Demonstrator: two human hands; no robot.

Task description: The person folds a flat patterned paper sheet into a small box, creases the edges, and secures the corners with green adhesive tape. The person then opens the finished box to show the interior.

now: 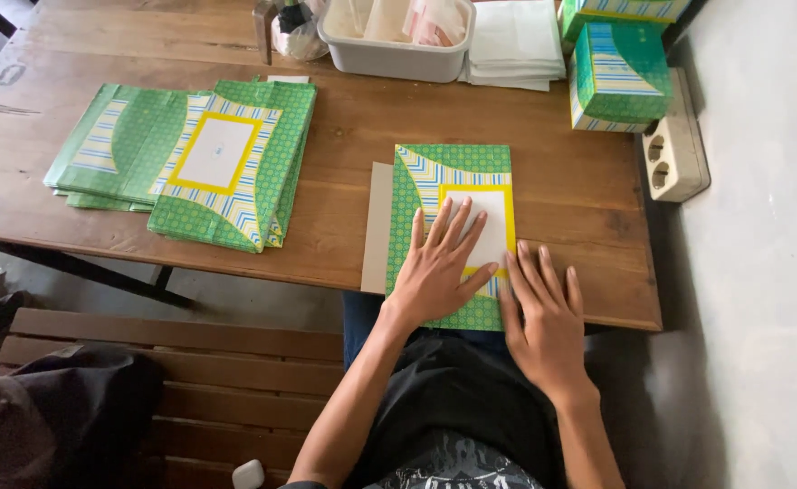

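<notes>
Wooden counter (pixel 344 127). Stack of flat green patterned sheets (pixel 190 163), far left. One green patterned sheet (pixel 448 167) at the near edge, over grey card (pixel 377 226). Left hand (pixel 434 272), right hand (pixel 548 330): grip fully open, palms flat on the sheet, grasping nothing.

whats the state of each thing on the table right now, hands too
left hand: flat, fingers spread, pressing on the green sheet
right hand: flat, palm down at the sheet's right edge
green sheet: unfolded, lying flat on a grey board
grey board: flat under the sheet, left edge showing
stack of green sheets: flat, fanned, untouched
green boxes: assembled, closed, stacked
white tub: open, filled
power strip: sockets empty
</notes>
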